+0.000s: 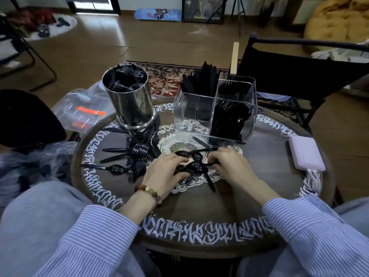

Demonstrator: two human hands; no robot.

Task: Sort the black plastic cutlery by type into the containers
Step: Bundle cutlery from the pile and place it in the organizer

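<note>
On the table point(199, 206), two hands, left point(163, 174) and right point(227, 162), curl their fingers around several spoons point(196, 166); two containers, tin point(129, 100) and box point(215, 110), stand behind.

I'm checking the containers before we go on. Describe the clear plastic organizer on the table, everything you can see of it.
The clear organizer is a see-through, boxy plastic holder with ribbed walls and rounded corners, split by inner dividers into compartments. It stands upright on the far side of the round table, its front edge on the white doily, to the right of the steel canister. The front left compartment looks empty; behind it, black cutlery stands tall above the rim; the right compartments hold more black cutlery. Neither hand touches it.
</note>
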